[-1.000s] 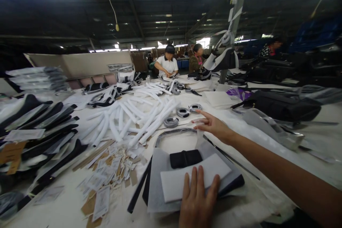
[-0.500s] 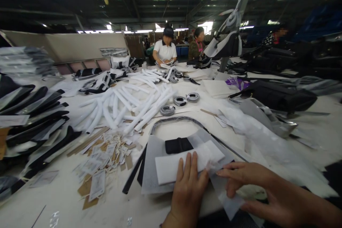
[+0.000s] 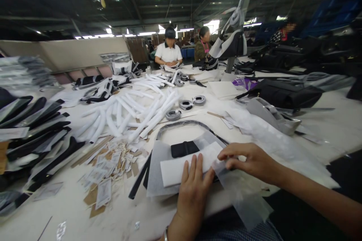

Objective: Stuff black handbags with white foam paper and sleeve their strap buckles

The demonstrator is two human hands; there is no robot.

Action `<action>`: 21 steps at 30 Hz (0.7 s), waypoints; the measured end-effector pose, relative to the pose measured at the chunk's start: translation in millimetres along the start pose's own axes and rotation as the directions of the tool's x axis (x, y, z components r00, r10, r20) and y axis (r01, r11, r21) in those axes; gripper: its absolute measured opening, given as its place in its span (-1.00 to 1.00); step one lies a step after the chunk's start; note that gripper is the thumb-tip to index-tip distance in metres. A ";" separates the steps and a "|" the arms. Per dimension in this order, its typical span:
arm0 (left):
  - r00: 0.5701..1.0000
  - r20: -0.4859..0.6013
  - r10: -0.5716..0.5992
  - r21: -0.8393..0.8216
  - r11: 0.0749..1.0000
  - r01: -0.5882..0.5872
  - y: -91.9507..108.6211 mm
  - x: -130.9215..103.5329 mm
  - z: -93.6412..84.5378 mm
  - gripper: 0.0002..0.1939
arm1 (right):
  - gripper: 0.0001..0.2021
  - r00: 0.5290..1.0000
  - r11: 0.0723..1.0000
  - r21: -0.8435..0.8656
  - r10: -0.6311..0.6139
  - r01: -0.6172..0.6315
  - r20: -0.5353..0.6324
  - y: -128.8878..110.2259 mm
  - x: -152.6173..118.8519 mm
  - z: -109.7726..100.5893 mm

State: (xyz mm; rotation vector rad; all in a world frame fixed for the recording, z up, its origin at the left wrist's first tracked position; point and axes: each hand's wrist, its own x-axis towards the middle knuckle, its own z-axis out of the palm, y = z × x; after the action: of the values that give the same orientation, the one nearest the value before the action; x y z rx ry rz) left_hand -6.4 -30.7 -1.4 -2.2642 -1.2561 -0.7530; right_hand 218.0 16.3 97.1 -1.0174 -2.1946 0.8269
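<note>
Here, the left hand (image 3: pixel 195 188) presses flat on a white pad (image 3: pixel 177 171) over the bag (image 3: pixel 158 169) on the bench (image 3: pixel 127 218). Just beside it, the right hand (image 3: pixel 251 162) pinches a clear sheet (image 3: pixel 240 194) at the pad's right end. Tags (image 3: pixel 104 192) and white tubes (image 3: pixel 152 115) lie left; a person (image 3: pixel 169 51) works across the bench.

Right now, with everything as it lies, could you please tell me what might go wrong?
The translucent sheet at the right hand hangs past the near edge of the table and might snag or crease. The white pad could shift if the left hand, resting on it, lifted.
</note>
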 end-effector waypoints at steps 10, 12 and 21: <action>0.999 -0.047 0.001 -0.036 0.999 -0.003 0.6 1.9 0.6 -0.70 | -0.75 0.934 0.845 -0.397 -0.327 0.358 0.146 11.6 0.7 6.3; 0.999 -0.041 -0.004 -0.032 0.999 0.003 0.6 1.4 0.9 -0.67 | -0.77 0.933 0.845 -0.396 -0.322 0.360 0.161 12.7 2.1 4.8; 0.999 -0.006 0.036 0.025 0.999 -0.035 -1.7 2.9 -3.5 -0.63 | -0.73 0.958 0.815 -0.504 -0.244 0.287 0.150 2.1 39.2 -15.1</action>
State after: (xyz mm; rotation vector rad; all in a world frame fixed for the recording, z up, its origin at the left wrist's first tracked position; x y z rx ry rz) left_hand -7.4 -30.2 3.3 -2.2564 -1.2127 -0.7268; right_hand 208.4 53.3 114.6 -0.8857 -2.6264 0.1332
